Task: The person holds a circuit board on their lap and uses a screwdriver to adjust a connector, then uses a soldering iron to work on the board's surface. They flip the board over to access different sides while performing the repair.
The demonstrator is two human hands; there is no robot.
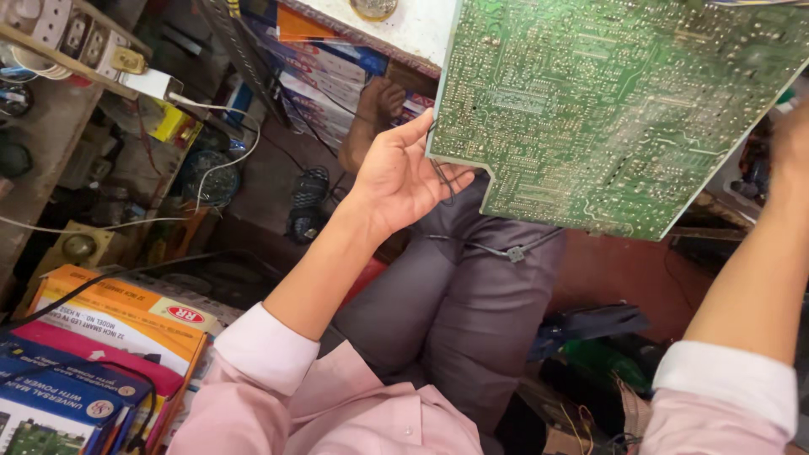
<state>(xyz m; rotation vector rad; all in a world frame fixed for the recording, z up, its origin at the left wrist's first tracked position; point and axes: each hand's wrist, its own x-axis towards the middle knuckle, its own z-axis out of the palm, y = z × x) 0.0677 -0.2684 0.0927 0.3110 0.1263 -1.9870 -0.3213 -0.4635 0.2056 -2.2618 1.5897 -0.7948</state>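
While both hands grip it | circuit board (624,109) raised between left (400,173); right (792,143)

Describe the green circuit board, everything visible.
The circuit board is a large, flat green panel, solder side facing the camera, covered in fine pale traces and small silvery solder points. Its lower left corner has a stepped cut-out. It is held up in the air, tilted, above the person's grey-trousered lap. The left hand grips its lower left edge; the right hand meets its right edge, mostly out of frame. Thin dark wires hang beneath it. Its top edge runs beyond the picture.
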